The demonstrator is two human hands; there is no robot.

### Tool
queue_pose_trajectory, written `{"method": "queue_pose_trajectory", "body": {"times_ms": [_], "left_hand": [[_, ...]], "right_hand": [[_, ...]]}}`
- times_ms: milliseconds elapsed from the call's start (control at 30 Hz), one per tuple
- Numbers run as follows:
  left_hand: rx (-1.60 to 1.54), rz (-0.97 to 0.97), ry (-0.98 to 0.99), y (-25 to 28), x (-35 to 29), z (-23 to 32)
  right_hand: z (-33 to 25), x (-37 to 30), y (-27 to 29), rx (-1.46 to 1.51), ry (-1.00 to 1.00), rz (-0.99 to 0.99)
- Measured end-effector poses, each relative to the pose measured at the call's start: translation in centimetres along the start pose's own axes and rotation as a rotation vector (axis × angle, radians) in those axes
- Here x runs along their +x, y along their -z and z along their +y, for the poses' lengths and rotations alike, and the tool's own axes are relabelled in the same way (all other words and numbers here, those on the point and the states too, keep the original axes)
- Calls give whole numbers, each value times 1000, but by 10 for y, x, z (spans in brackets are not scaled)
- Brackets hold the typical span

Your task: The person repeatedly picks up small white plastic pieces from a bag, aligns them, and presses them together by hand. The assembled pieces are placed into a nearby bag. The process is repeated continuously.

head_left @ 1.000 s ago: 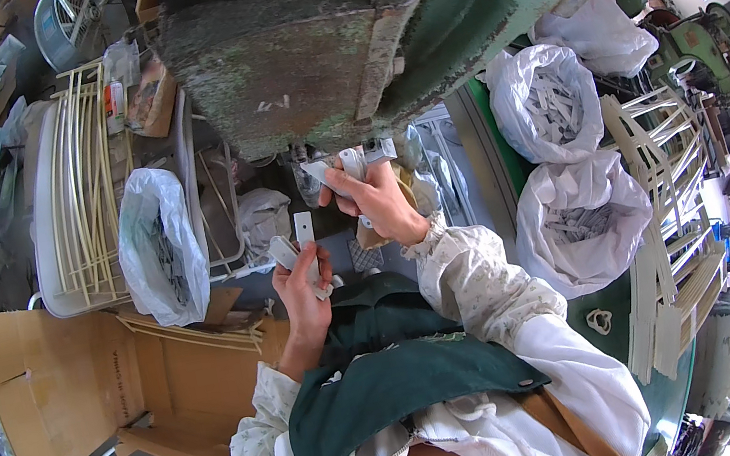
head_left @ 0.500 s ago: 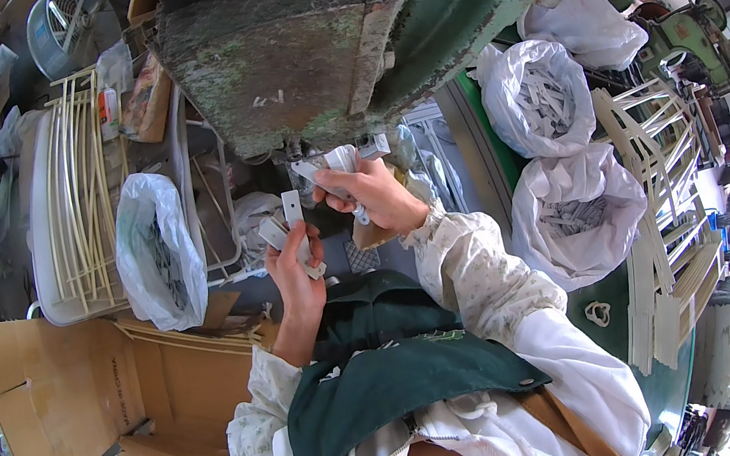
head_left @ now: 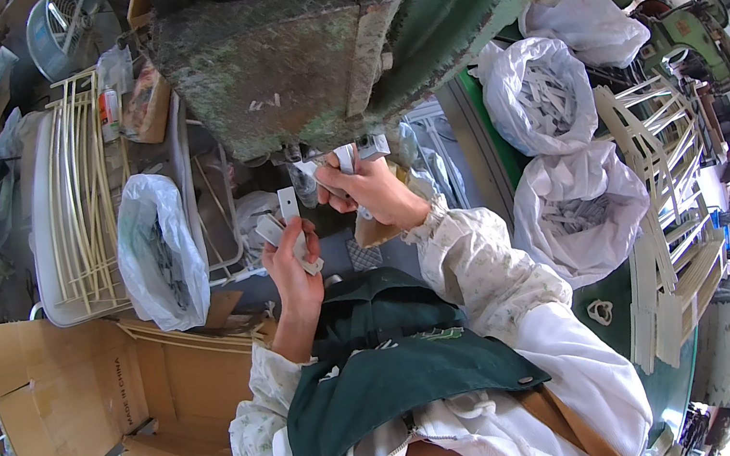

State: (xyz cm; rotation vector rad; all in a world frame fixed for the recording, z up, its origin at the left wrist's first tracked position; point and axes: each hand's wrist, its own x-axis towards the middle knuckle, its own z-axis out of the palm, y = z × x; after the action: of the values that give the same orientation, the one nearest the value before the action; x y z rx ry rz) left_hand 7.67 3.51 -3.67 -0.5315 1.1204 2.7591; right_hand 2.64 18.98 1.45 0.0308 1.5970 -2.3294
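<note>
My left hand (head_left: 293,265) is closed around several flat white strips (head_left: 288,204), one of them upright with a small hole near its end. Beside it and a little higher, my right hand (head_left: 375,193) is closed with its fingers up against the underside of the green press (head_left: 289,75). A white piece (head_left: 345,159) shows at its thumb and fingers; most of it is hidden by the hand and the press. The worn metal block of the press hangs just above both hands.
On the right stand white bags (head_left: 578,220) full of white strips, beside stacked pale slatted frames (head_left: 675,271). To the left are another white bag (head_left: 160,254), a tray of cream rods (head_left: 77,201) and an open cardboard box (head_left: 73,397).
The right hand has moved slightly with its white piece, which now sits more under the press and shows less. The left hand has shifted slightly up and left, still holding its strips.
</note>
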Motion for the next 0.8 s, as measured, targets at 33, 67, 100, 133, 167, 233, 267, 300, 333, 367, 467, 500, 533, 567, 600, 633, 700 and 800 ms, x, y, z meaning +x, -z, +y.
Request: {"method": "queue_pose_trajectory", "body": {"times_ms": [33, 67, 100, 133, 167, 233, 267, 300, 333, 367, 467, 500, 533, 567, 600, 633, 700, 800], "left_hand": [[16, 4, 7, 0, 0, 0], [32, 9, 14, 0, 0, 0], [28, 9, 18, 1, 0, -1], [25, 10, 23, 2, 1, -2], [22, 9, 28, 2, 2, -2], [40, 9, 31, 3, 1, -2], [49, 9, 33, 3, 1, -2], [36, 14, 28, 3, -1, -1], [23, 19, 23, 3, -2, 2], [9, 27, 16, 6, -4, 3], [21, 36, 24, 19, -2, 5], [9, 36, 23, 24, 1, 3], [7, 28, 30, 26, 2, 1], [10, 26, 33, 28, 0, 3], [12, 17, 31, 27, 0, 4], [17, 2, 37, 23, -1, 4], [21, -2, 50, 23, -6, 8], [70, 11, 61, 20, -12, 17]], "right_hand": [[-1, -3, 1, -16, 7, -9], [-1, -4, 1, -31, 14, -18], [1, -4, 1, -48, -1, -16], [3, -2, 3, -65, -15, -14], [6, -1, 5, -82, -30, -11], [12, 1, 11, -171, -106, -23], [15, 2, 16, -215, -145, -28], [20, 2, 22, -144, -220, -55], [23, 1, 28, -73, -295, -83], [23, 0, 35, -74, -295, -94], [71, 40, 102, -660, 231, 175], [75, 62, 119, -985, 146, 194], [92, 80, 134, -1167, 191, 208], [113, 103, 144, -1258, 251, 206], [134, 126, 150, -1313, 308, 211], [153, 145, 153, -1354, 328, 243], [176, 171, 146, -1394, 345, 270], [183, 182, 147, -1423, 310, 288]]}}
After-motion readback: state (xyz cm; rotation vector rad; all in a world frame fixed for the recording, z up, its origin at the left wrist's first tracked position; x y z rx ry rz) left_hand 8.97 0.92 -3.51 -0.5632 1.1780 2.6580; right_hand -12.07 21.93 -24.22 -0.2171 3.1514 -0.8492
